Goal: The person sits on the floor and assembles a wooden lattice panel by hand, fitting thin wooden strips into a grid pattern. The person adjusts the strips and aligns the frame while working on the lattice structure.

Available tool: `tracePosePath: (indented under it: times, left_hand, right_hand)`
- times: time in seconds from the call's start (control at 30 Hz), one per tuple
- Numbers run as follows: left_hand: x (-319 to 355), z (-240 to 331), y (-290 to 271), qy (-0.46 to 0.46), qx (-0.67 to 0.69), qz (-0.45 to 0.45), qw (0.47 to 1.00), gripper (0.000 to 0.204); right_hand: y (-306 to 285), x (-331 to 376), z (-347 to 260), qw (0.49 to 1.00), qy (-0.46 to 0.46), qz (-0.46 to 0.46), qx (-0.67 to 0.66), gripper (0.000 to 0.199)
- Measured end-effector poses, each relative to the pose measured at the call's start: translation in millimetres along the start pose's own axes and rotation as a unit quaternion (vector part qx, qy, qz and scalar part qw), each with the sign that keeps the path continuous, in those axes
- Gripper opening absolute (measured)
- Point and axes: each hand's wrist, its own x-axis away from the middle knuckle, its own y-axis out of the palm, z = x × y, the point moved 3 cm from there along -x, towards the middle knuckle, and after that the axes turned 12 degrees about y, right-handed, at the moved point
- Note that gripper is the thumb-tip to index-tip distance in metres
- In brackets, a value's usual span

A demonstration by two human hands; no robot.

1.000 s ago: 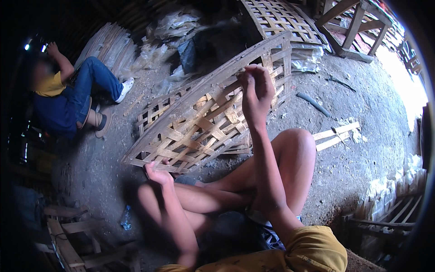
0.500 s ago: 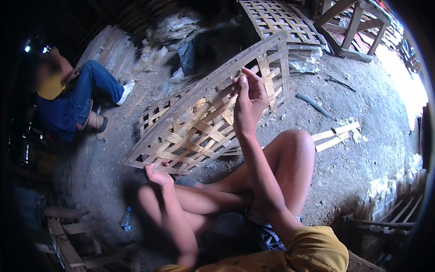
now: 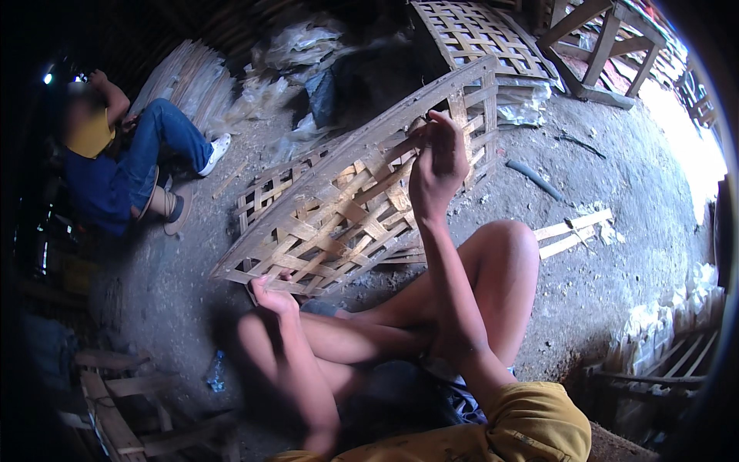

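Observation:
A large woven bamboo lattice panel (image 3: 346,208) leans tilted on the dirt floor in front of my bent knees. My left hand (image 3: 269,295) grips its lower rim near the bottom left corner. My right hand (image 3: 437,165) is raised against the upper right part of the panel, fingers pinched on a bamboo strip there. My bare legs are folded under both arms.
Another person in a yellow shirt and blue jeans (image 3: 123,165) sits at the far left. A second woven panel (image 3: 477,35) lies at the back beside a wooden frame (image 3: 608,46). Loose bamboo strips (image 3: 573,231) lie to the right, a dark blade (image 3: 535,179) near them. Wooden slats (image 3: 123,400) sit lower left.
My right hand has shifted slightly left and lower along the panel's upper part. The left hand stays on the lower rim. The seated person has raised an arm.

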Motion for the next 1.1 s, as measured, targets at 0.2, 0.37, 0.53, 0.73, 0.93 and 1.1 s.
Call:
tracePosePath:
  times: [0.2,0.37,0.53,0.73,0.93,1.1]
  left_hand:
    - [4,-1,-9,-0.012,0.003,-0.037,0.999,0.040]
    - [8,0,-3,-0.003,0.002,-0.014,1.000,0.040]
    - [-9,-12,-27,-0.003,0.006,-0.058,0.998,0.040]
    - [7,-4,-7,-0.003,0.012,-0.003,1.000,0.039]
    - [0,-9,-12,-0.005,0.017,0.005,1.000,0.039]
    - [0,-10,-13,-0.009,0.026,-0.016,1.000,0.038]
  right_hand:
    - [7,-8,-9,0.970,-0.109,0.097,0.195,0.018]
    - [-8,-29,-1,0.963,-0.080,0.114,0.229,0.015]
    - [-9,-12,0,0.991,0.084,0.100,-0.014,0.015]
    - [9,8,0,0.974,0.155,0.058,-0.152,0.014]
    - [15,15,-9,0.916,0.272,-0.007,-0.294,0.017]
    - [2,1,-6,0.824,0.378,-0.035,-0.421,0.015]
